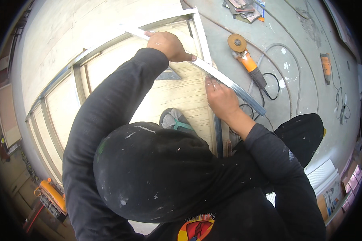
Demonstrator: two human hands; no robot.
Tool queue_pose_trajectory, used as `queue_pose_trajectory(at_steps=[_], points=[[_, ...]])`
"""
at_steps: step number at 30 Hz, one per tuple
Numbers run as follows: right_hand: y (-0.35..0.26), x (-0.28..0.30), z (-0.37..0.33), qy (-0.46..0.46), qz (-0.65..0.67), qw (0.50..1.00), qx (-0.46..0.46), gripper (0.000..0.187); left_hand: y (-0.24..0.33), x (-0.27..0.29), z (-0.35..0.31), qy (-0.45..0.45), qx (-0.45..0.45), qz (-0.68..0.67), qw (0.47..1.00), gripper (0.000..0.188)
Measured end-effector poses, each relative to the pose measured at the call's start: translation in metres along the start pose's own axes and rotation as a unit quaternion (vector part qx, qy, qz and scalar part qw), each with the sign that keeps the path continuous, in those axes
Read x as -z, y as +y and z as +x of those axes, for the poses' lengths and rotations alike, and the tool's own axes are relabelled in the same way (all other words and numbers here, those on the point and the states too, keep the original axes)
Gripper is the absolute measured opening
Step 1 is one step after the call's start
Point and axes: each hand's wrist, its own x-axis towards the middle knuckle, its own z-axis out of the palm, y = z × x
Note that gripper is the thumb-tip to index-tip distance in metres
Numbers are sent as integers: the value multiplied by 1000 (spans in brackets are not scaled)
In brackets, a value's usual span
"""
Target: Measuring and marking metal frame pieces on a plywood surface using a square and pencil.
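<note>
Silvery metal bar (234, 85) slants across the frame (203, 38); the left hand (167, 46) clasps it there; the right hand (222, 99), apart at the frame's edge, grip unclear, should steady it evenly.

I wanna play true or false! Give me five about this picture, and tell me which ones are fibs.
1. The left hand touches the bar. True.
2. The grinder lies on the floor. True.
3. The right hand wears a glove. False: the right hand is bare.
4. The sock is bright red. False: the sock is grey.
5. One end of the bar sticks out past the board. True.
</note>
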Motion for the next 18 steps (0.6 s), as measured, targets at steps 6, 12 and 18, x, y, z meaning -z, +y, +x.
queue_pose_trajectory(at_steps=[6, 12, 18], points=[[0, -3, 2, 20, -40, 999, 11, 38, 0, 0, 1, -8, -3, -6, 1000, 92], [-2, -3, 5, 7, -36, 999, -3, 38, 0, -1, 0, -3, 1, -3, 1000, 92], [-2, -4, 5, 23, -40, 999, 6, 36, 0, 0, -1, -4, 3, 4, 1000, 91]])
